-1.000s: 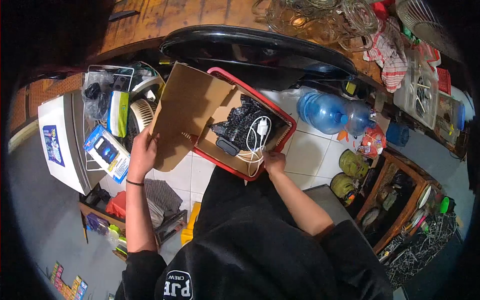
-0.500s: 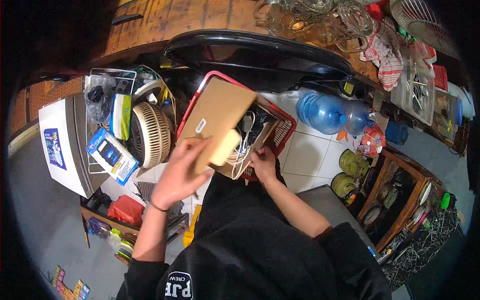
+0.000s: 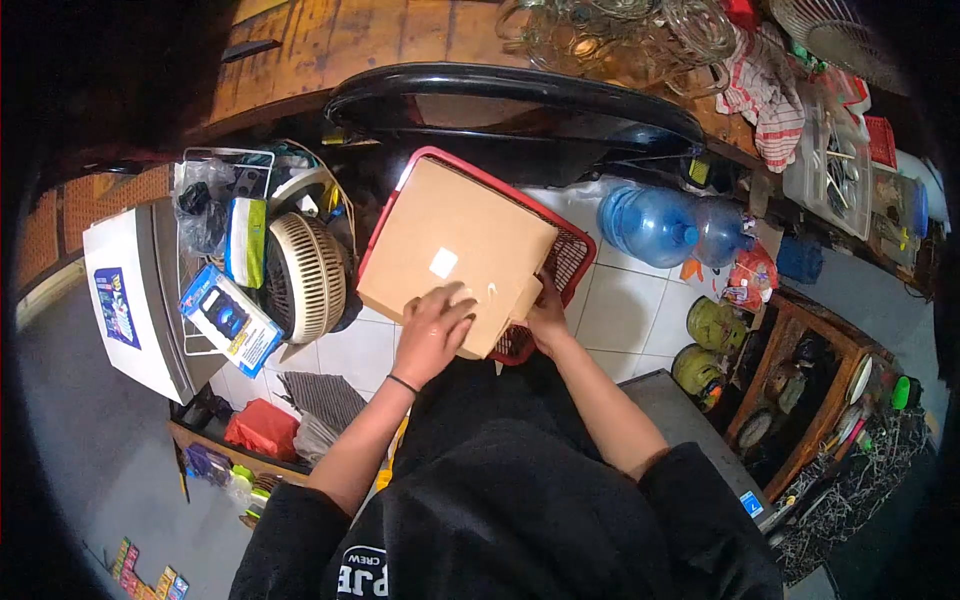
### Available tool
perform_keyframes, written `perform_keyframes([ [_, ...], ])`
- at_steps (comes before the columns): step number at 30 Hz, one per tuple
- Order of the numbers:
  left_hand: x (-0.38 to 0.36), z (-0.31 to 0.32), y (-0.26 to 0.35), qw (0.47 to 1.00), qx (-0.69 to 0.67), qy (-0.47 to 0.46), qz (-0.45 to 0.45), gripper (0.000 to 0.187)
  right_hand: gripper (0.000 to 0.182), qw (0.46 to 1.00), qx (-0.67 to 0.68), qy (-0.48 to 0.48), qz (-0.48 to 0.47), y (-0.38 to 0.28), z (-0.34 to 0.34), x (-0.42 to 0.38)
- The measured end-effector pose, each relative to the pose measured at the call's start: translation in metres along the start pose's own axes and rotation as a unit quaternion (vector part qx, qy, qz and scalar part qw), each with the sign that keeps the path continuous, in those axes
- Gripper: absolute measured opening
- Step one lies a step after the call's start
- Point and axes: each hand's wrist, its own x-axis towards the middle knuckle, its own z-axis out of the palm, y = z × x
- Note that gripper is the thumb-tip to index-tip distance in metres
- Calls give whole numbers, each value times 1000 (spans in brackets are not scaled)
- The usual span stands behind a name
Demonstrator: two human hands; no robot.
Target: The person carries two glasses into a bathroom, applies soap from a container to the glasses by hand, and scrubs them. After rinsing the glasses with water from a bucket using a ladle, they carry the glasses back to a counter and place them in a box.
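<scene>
A brown cardboard box (image 3: 455,215) sits in a red plastic basket (image 3: 572,265), its lid folded down over the inside. A small white label is on the lid. My left hand (image 3: 435,330) lies on the lid near its front edge, fingers apart and slightly bent. At the box's front right corner, my right hand (image 3: 546,318) grips the edge by a small flap; part of its fingers is hidden behind the cardboard. The cables and dark items inside the box are now out of sight.
To the left stand a beige fan (image 3: 312,272), a blue-and-white package (image 3: 232,318) and a white box (image 3: 130,300). Blue water jugs (image 3: 640,228) lie to the right, near green gas cylinders (image 3: 700,372). A black round-edged object (image 3: 510,85) lies beyond the basket.
The raised lid has come down over the box, covering the cables. My left hand has moved right, from the lid's edge onto its top. My right hand has shifted slightly right.
</scene>
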Motion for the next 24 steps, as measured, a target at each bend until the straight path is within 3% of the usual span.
perform_keyframes([
  [2,2,-5,-16,986,14,166,-26,42,71,995,-34,13,-88,5,-7,-6],
  [4,9,-35,-21,961,47,254,-101,51,69,993,-52,21,-103,2,-14,-11],
  [6,10,-62,-30,946,74,280,-143,61,67,990,-73,23,-117,-8,-22,-18],
  [8,7,-82,-49,961,-88,165,-206,73,67,990,-86,4,-112,-22,-33,-29],
  [10,2,-85,-67,913,-349,49,-207,84,66,993,-65,-23,-94,-33,-39,-36],
  [11,-6,-84,-73,893,-396,-15,-212,92,62,985,-111,-46,-124,-37,-41,-42],
  [13,-20,-86,-64,872,-445,-8,-202,95,59,973,-160,-72,-152,-43,-40,-47],
  [16,-39,-84,-58,828,-530,-12,-181,99,63,983,-118,-103,-93,-44,-45,-50],
  [17,-45,-82,-56,817,-547,-10,-180,99,69,986,60,-151,-28,-43,-48,-50],
  [18,-49,-80,-54,807,-563,-9,-179,99,76,951,237,-193,36,-41,-51,-50],
  [19,-51,-77,-50,807,-563,-12,-176,101,76,952,239,-191,32,-35,-56,-48],
  [22,-44,-64,-32,832,-533,-8,-152,103,96,984,48,-169,-43,-15,-66,-52],
  [24,-31,-53,-25,835,-528,-42,-148,106,100,994,30,-105,-28,-17,-76,-65],
])
